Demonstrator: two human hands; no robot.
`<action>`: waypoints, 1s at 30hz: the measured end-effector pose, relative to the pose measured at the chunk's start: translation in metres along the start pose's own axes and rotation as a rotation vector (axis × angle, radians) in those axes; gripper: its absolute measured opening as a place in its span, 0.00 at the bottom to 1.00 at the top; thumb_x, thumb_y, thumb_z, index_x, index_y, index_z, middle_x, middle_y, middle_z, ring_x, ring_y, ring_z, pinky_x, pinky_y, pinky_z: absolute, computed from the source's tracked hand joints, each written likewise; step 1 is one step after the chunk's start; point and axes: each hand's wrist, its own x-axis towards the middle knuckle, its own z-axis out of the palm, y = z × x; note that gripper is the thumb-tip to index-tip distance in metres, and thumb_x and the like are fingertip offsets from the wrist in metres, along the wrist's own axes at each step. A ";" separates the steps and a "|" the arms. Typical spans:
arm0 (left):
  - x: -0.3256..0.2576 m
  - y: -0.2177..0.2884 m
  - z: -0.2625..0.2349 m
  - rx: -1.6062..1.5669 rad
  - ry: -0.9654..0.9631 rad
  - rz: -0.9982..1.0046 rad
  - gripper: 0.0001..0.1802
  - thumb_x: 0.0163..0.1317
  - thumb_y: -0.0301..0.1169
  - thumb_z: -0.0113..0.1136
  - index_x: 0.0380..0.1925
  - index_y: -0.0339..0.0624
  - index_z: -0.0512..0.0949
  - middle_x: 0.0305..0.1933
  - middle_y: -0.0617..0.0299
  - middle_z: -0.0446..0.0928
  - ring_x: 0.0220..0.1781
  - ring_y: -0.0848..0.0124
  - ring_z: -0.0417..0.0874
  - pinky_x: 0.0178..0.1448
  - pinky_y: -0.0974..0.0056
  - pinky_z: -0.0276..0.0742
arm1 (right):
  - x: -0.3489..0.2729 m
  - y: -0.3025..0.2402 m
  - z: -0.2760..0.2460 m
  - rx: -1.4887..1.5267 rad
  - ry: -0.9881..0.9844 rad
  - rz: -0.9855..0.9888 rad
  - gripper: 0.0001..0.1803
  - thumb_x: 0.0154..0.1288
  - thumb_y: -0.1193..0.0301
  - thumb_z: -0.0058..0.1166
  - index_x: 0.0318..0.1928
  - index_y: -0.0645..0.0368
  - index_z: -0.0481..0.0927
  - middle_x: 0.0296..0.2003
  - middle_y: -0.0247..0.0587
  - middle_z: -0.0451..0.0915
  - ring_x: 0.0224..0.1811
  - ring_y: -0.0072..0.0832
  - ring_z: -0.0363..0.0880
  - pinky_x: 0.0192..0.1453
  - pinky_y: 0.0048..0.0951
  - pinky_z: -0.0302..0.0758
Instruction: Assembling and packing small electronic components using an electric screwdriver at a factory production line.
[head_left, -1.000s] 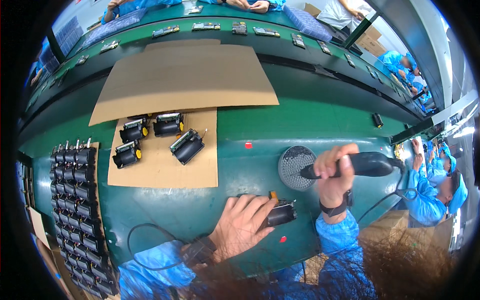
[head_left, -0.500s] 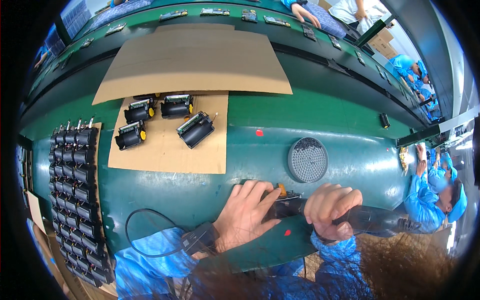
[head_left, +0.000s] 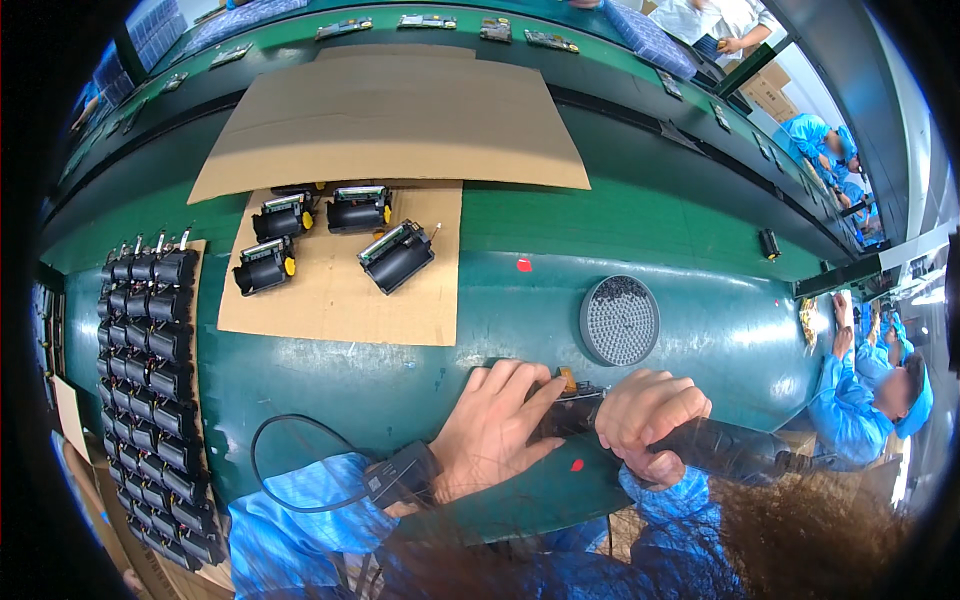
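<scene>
Left hand flat, fingers spread on small black plastic assembly | right hand fisted around black electric screwdriver | round grey screw tray at 12 o'clock, dark screws inside.

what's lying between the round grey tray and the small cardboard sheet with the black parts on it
Nothing: the head view shows only bare green bench between the round tray and the cardboard sheet. A small red dot sits just above that stretch.

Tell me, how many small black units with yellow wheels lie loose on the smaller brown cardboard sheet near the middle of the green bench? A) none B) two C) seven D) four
D: four small black units lie on the smaller brown cardboard sheet, three in a cluster toward its upper left and one set apart at an angle further right.
</scene>
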 end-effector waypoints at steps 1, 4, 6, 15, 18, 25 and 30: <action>0.000 0.001 -0.001 0.001 0.000 0.001 0.36 0.48 0.39 0.77 0.58 0.40 0.77 0.55 0.60 0.70 0.59 0.60 0.71 0.57 0.56 0.67 | 0.000 0.000 0.001 0.000 0.000 -0.001 0.13 0.61 0.71 0.66 0.36 0.61 0.73 0.19 0.38 0.76 0.17 0.31 0.75 0.25 0.35 0.78; 0.001 0.002 -0.005 -0.013 -0.025 0.002 0.35 0.51 0.37 0.73 0.59 0.35 0.76 0.55 0.56 0.71 0.60 0.59 0.71 0.59 0.56 0.67 | 0.002 0.001 0.001 -0.014 0.002 0.004 0.12 0.60 0.74 0.66 0.35 0.61 0.73 0.19 0.38 0.76 0.17 0.31 0.76 0.25 0.34 0.78; 0.001 0.002 -0.005 -0.013 -0.023 -0.002 0.35 0.51 0.37 0.72 0.59 0.35 0.75 0.56 0.56 0.71 0.60 0.58 0.71 0.59 0.56 0.67 | 0.005 0.001 0.001 -0.065 -0.019 0.039 0.11 0.58 0.78 0.65 0.34 0.61 0.73 0.19 0.38 0.76 0.18 0.31 0.77 0.25 0.34 0.78; 0.000 0.003 0.001 0.033 0.012 -0.004 0.36 0.50 0.41 0.74 0.59 0.39 0.77 0.55 0.58 0.72 0.59 0.58 0.71 0.58 0.55 0.66 | 0.006 0.005 0.010 -0.110 0.095 0.103 0.11 0.62 0.75 0.60 0.27 0.57 0.69 0.16 0.33 0.71 0.15 0.25 0.70 0.20 0.31 0.72; -0.002 0.006 -0.001 0.049 -0.006 0.017 0.37 0.51 0.40 0.73 0.61 0.34 0.75 0.55 0.55 0.72 0.60 0.57 0.71 0.60 0.55 0.67 | 0.003 0.004 0.012 -0.105 0.115 0.104 0.12 0.62 0.77 0.59 0.26 0.58 0.69 0.16 0.35 0.71 0.15 0.25 0.69 0.21 0.31 0.71; -0.005 0.007 0.005 0.118 0.024 0.063 0.37 0.50 0.41 0.74 0.60 0.39 0.76 0.55 0.57 0.72 0.59 0.58 0.72 0.58 0.56 0.68 | -0.007 -0.012 0.011 0.000 0.160 0.112 0.12 0.62 0.72 0.65 0.34 0.57 0.72 0.23 0.37 0.76 0.24 0.29 0.76 0.32 0.34 0.76; -0.005 0.011 0.006 0.130 0.035 0.039 0.37 0.50 0.41 0.75 0.60 0.39 0.77 0.56 0.56 0.73 0.57 0.56 0.72 0.59 0.55 0.68 | -0.015 -0.053 -0.037 0.263 0.627 -0.124 0.18 0.76 0.50 0.49 0.45 0.51 0.68 0.27 0.32 0.69 0.22 0.22 0.67 0.31 0.30 0.73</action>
